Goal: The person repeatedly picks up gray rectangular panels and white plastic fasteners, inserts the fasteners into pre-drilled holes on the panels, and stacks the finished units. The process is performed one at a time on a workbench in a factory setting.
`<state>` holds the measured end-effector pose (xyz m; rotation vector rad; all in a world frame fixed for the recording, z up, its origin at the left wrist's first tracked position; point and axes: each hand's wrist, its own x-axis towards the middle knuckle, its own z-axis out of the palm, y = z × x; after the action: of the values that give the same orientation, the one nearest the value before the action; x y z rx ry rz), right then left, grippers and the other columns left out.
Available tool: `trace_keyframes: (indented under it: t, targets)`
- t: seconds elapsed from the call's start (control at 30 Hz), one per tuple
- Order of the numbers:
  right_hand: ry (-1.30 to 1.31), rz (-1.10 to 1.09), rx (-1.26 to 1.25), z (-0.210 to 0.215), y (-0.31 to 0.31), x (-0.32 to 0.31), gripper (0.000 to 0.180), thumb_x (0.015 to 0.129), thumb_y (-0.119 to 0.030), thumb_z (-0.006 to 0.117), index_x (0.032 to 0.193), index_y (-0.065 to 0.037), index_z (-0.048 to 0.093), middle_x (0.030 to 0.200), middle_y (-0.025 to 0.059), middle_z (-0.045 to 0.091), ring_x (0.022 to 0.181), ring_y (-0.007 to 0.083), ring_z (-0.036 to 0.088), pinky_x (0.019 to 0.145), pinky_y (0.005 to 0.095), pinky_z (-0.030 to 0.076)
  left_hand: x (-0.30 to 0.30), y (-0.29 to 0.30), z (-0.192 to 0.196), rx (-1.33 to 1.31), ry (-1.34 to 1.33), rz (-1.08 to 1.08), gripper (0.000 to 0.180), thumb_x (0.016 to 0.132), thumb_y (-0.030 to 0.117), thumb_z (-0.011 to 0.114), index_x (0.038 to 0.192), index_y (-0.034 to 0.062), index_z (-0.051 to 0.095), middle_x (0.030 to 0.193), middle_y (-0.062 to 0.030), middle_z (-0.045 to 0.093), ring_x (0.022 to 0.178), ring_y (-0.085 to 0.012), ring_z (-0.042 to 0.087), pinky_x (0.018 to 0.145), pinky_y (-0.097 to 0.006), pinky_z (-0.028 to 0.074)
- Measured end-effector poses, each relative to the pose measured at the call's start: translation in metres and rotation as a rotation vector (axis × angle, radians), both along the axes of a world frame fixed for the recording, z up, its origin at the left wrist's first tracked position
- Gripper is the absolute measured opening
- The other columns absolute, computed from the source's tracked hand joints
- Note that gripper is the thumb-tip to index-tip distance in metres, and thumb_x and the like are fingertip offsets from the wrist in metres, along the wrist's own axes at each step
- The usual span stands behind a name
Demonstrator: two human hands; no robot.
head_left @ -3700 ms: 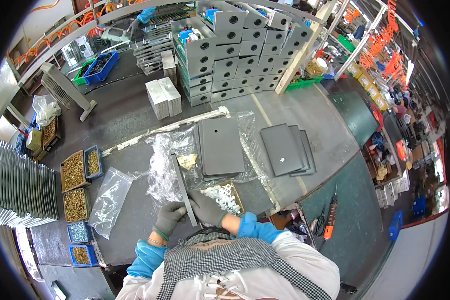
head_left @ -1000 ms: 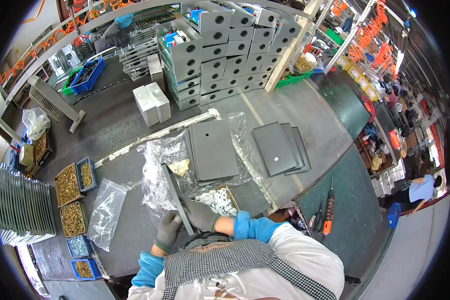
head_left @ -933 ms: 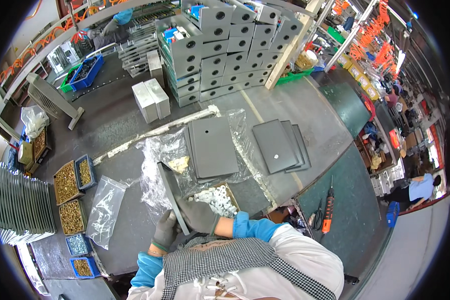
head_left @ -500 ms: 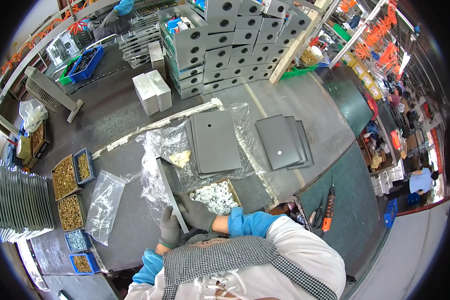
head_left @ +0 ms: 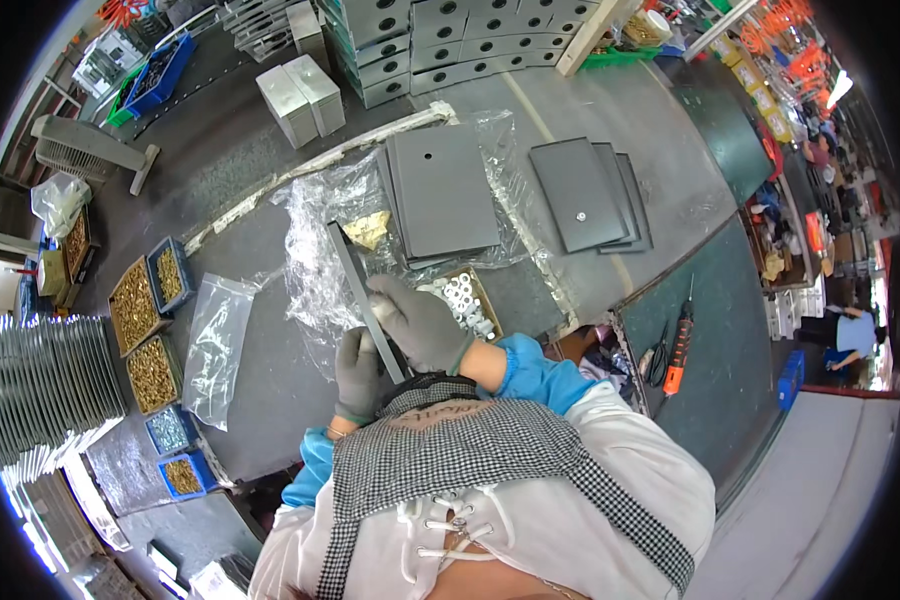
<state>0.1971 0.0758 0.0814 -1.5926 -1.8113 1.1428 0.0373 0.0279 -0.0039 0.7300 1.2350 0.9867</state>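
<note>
A dark grey flat metal panel (head_left: 353,272) stands on edge in front of my body, seen almost edge-on. My left hand (head_left: 358,374), in a grey glove, grips it low on its left side. On the panel's right side, my gloved right hand (head_left: 422,322) is closed at it, with its palm side and some fingertips hidden. Just beyond the right hand lies an open carton of small white plastic parts (head_left: 462,296), partly covered by that hand. A stack of grey panels (head_left: 445,190), the top one with a small round hole, lies farther out on clear plastic film (head_left: 310,245).
Dark panels (head_left: 575,205) lie fanned at the right, near an orange electric screwdriver (head_left: 679,352). Bins of brass-coloured screws (head_left: 153,374) and a plastic bag (head_left: 217,345) are at the left, beside a row of upright metal panels (head_left: 45,385). Grey metal boxes (head_left: 470,45) are stacked at the back.
The view has tipped down, so the bench appears higher in the picture. The held panel has turned more edge-on, and my right hand now covers more of the carton of white parts.
</note>
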Motion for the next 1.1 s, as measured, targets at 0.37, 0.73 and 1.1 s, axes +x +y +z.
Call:
trace_keyframes:
  t: [0.37,0.73,1.1]
  targets:
    - [0.707,0.004,-0.054,0.074,0.006,0.047,0.077,0.084,-0.001,0.064,0.155,0.001,0.033,0.13,0.0131,0.06,0.105,0.0136,0.061,0.09,0.0311,0.051,-0.033,0.019,0.013,0.053,0.099,0.103,0.024,0.107,0.023,0.053,0.114,0.0012,0.06,0.084,-0.0052,0.064,0.069,-0.0101,0.057,0.063,-0.026,0.049]
    - [-0.989,-0.422,0.655,0.019,0.047,0.237,0.056,0.084,-0.012,0.062,0.138,-0.007,0.053,0.076,0.0142,0.068,0.065,0.0352,0.068,0.055,0.0499,0.051,-0.019,0.048,-0.007,0.03,0.211,-0.079,0.028,0.101,0.017,0.059,0.122,-0.0012,0.06,0.098,-0.008,0.07,0.081,-0.0116,0.063,0.07,-0.026,0.053]
    - [-1.202,-0.36,0.049,-0.1,0.061,0.309,0.028,0.094,-0.016,0.056,0.122,-0.011,0.055,0.092,0.0129,0.072,0.081,0.0376,0.073,0.068,0.053,0.057,0.003,0.078,-0.006,0.208,0.526,-0.311,0.035,0.099,0.025,0.066,0.125,0.0006,0.064,0.109,-0.0136,0.074,0.097,-0.0185,0.07,0.085,-0.034,0.055]
